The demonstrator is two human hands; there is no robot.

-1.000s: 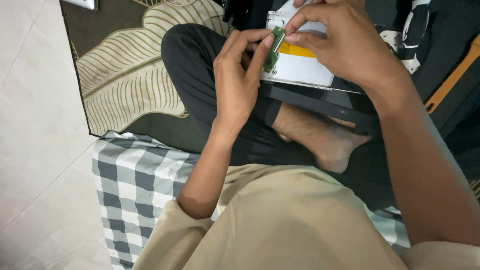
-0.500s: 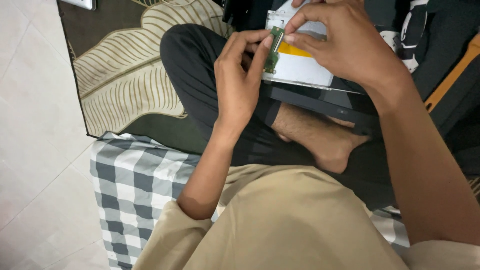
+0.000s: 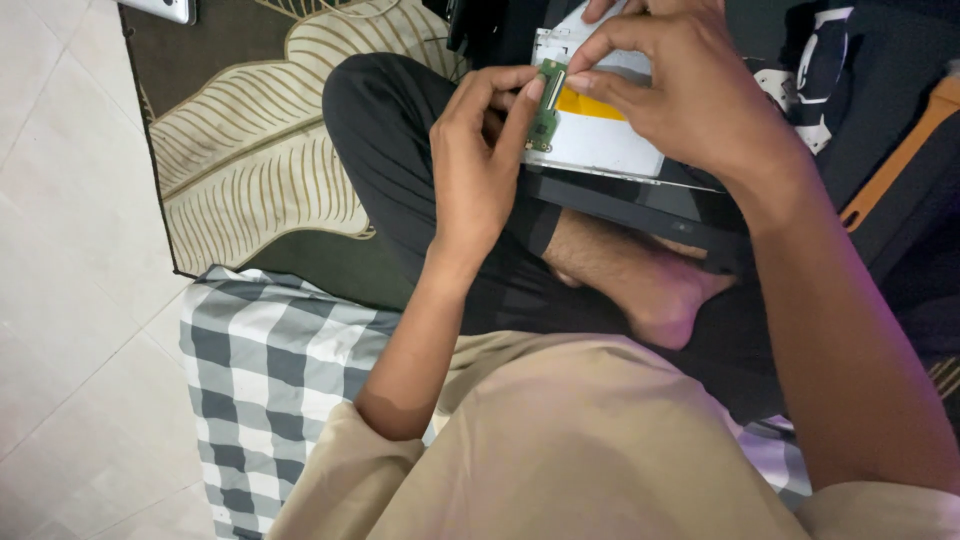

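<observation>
— At the top of the view, above the crossed legs, what sits between the two hands?

— A small green circuit board, narrow and upright, along the left edge of a flat silver metal drive that bears a yellow patch. The board touches that edge; whether it is fastened there cannot be told.

— How does the person hold it?

— The left hand pinches the board, its fingertips closed on the board's outer side. The right hand comes from the other side, thumb and forefinger pinched together on the upper end of the board, the rest of the hand lying over the drive.

— And what carries the drive?

— It lies on a dark flat device, which rests across the person's lap, just above a bare foot. The legs are in black trousers, folded cross-legged.

— What lies around that?

— Under the legs a dark rug with a pale leaf pattern lies on a floor of light tiles. Nearer the person, a grey and white checked cloth lies beneath the left forearm. A beige shirt fills the lower part of the view. To the right sits a dark bag with an orange strap, well apart from the board.
</observation>
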